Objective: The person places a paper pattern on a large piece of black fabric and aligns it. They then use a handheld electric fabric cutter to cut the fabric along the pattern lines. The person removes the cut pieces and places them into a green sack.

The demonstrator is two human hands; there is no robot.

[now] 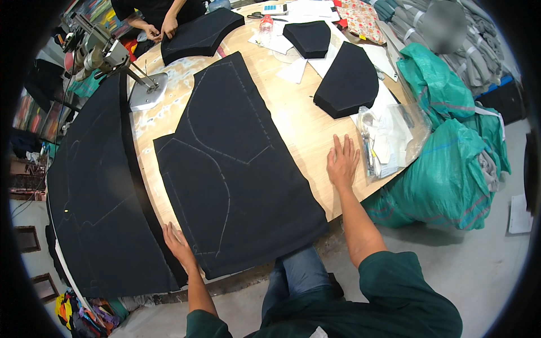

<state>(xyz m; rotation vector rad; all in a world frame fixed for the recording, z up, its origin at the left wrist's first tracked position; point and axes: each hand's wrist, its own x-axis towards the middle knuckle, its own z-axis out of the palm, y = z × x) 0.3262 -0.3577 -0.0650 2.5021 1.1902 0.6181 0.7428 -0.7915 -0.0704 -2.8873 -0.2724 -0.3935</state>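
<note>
A thick stack of black fabric (pixel 236 163) lies in front of me on the wooden table, with chalk outlines of pattern pieces on its top layer. My left hand (pixel 178 245) rests against its lower left edge, fingers stretched out and holding nothing. Beyond that hand, a larger stack of black fabric (pixel 107 208), also chalk-marked, covers the table's left side. My right hand (pixel 342 163) lies flat on bare wood to the right of the middle stack, its fingers spread. A clear plastic bag (pixel 389 141) of papers and small items sits just beside it.
A cutting machine (pixel 147 87) stands on its metal base at the far left. Cut black stacks (pixel 350 79) lie toward the back, near papers and scissors (pixel 256 15). Another person's hands (pixel 169 25) touch a black stack there. Green sacks (pixel 434 174) crowd the table's right edge.
</note>
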